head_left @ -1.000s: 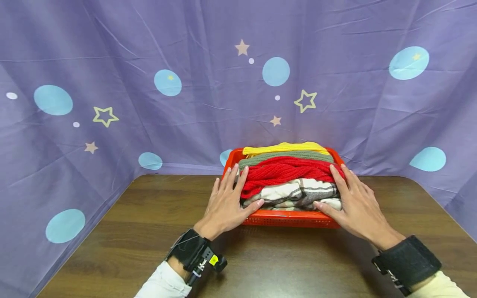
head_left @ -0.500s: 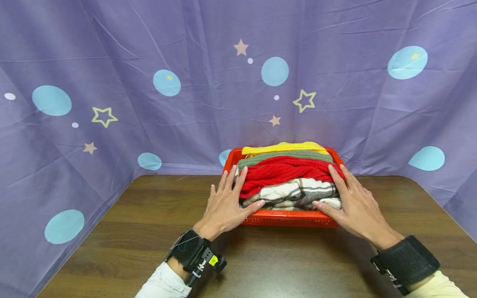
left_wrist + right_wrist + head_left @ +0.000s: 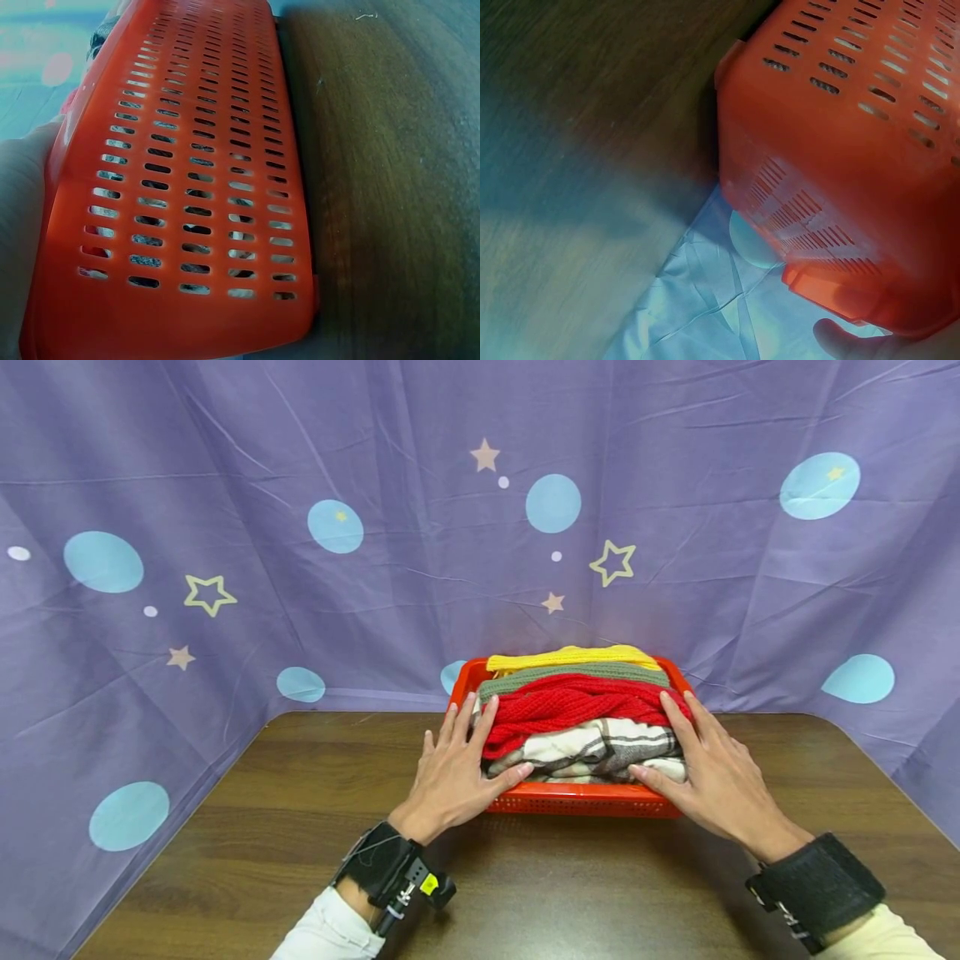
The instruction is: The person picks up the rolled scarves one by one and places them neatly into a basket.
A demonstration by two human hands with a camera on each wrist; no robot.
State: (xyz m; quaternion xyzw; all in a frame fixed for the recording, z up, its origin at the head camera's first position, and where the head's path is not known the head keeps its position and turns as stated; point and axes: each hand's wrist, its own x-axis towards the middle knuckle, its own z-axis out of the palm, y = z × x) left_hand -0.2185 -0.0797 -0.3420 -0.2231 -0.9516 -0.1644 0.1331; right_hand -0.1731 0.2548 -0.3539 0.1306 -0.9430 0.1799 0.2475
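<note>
A red plastic basket point(image 3: 581, 803) stands on the table, packed with folded knits and cloth. From back to front lie a yellow ribbed knit point(image 3: 573, 656), a grey-green knit point(image 3: 577, 676), a red knit point(image 3: 573, 706) and a white, grey and brown plaid cloth point(image 3: 600, 747). My left hand point(image 3: 452, 774) rests spread over the left side of the basket, thumb at the front rim. On the opposite side my right hand point(image 3: 722, 774) lies likewise, fingers extended over the red knit's end and the rim. Both wrist views show the slotted basket wall point(image 3: 180, 322) close up.
The brown wooden table point(image 3: 570, 893) extends left, right and in front of the basket. Behind it hangs a purple curtain point(image 3: 420, 585) with stars and blue dots, close to the basket's back. Black bands point(image 3: 821, 889) with cameras sit on both wrists.
</note>
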